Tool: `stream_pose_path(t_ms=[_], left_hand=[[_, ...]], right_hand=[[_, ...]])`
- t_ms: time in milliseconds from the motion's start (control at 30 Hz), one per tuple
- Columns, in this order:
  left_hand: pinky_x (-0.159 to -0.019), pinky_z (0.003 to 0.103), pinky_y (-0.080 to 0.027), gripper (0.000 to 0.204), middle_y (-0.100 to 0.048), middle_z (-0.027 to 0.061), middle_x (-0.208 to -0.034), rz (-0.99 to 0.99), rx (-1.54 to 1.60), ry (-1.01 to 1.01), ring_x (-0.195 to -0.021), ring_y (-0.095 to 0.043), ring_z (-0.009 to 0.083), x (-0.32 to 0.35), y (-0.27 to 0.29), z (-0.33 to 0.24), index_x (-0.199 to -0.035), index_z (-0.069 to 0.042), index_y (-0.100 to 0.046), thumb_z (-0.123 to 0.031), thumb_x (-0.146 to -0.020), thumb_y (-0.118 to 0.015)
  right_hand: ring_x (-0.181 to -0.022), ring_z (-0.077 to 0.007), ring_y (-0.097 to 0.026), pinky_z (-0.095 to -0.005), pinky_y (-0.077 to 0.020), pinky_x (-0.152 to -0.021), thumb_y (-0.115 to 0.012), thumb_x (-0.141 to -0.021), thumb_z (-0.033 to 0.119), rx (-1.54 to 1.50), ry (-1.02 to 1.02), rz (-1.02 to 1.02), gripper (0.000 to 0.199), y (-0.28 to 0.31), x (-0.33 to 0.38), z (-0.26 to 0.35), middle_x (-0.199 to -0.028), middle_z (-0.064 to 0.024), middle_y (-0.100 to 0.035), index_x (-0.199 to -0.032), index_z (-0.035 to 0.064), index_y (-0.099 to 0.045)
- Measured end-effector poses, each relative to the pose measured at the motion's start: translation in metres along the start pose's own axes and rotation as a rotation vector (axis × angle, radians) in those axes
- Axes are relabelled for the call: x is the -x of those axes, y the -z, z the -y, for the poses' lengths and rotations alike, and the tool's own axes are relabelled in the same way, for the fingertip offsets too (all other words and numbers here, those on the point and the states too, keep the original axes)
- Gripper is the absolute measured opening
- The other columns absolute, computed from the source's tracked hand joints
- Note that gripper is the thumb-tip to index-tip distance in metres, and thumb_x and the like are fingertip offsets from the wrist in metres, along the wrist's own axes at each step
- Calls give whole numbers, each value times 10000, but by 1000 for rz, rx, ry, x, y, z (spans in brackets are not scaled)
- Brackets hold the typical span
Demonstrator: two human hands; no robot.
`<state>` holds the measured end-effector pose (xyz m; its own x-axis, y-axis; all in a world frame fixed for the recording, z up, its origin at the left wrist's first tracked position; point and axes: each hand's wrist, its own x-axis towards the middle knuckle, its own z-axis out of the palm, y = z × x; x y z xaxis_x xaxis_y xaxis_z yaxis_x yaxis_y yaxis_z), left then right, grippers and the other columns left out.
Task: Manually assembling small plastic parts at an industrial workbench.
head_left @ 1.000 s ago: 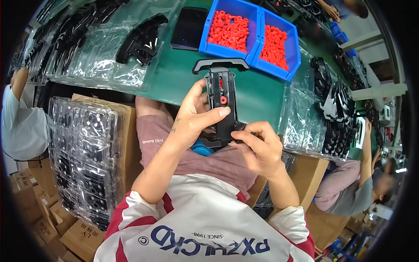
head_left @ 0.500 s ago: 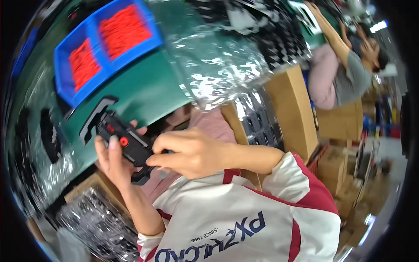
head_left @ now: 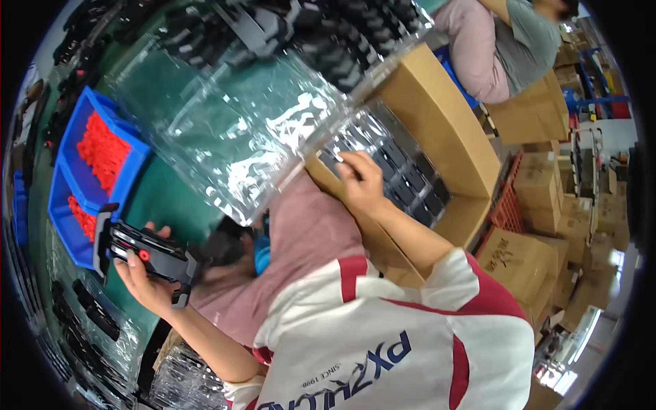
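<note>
My left hand (head_left: 147, 280) is closed around a black clamp-type holder (head_left: 160, 258), which has a bracket at each end and a round red button on its face. It hangs beside the blue bin, over the table's near edge. My right hand (head_left: 362, 183) is over the near side of an open cardboard box (head_left: 447, 113). Its fingers are curled toward the thumb, and whatever they may pinch is too small to make out. Below that hand, rows of black parts (head_left: 403, 167) lie in a clear plastic tray inside the box.
A two-compartment blue bin (head_left: 130, 174) of small red parts (head_left: 104, 154) stands on the green table (head_left: 174, 198). Clear plastic sheeting (head_left: 239, 130) covers much of the table, with black parts (head_left: 342, 41) beyond. A co-worker (head_left: 526, 55) sits at the upper right, near stacked cartons (head_left: 536, 184).
My right hand has left the black clamp-type holder and moved right to the cardboard box. My left hand still grips the holder, now lower and further left. The view has turned rightward.
</note>
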<state>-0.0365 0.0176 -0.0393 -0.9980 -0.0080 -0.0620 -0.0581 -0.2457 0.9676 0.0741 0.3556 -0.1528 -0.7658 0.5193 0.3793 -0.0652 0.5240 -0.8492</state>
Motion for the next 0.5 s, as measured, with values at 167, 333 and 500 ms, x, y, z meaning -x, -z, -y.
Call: stream_pose_path(t_ms=[167,333,500], left_hand=[[-717,353,-568,385,-638,272,-1031,0,32,2,-796,-694,353,-17,6,16,-1272,-4,-417,-143,-933,-536],[-736,348,-567,354,-641,264,-1048,14,81,-16,-825,-692,332,-6,4,11,-1247,4,-434,-79,-918,-536],[-757,353,-567,358,-640,262,-1061,37,93,-34,-860,-689,329,-7,-1,7,-1254,11,-434,-45,-911,-520]], right_hand=[[-918,-407,-649,-435,-511,-798,-569,-860,225,609,-676,50,393,83,66,-196,-995,-212,-689,-1181,2,-612],[-967,-465,-623,-489,-501,-836,-631,-842,278,847,-835,283,607,100,86,-233,-1066,-283,-651,-1358,18,-449],[-935,-455,-633,-486,-508,-808,-646,-838,292,957,-802,325,553,88,77,-229,-1012,-268,-662,-1301,31,-494]])
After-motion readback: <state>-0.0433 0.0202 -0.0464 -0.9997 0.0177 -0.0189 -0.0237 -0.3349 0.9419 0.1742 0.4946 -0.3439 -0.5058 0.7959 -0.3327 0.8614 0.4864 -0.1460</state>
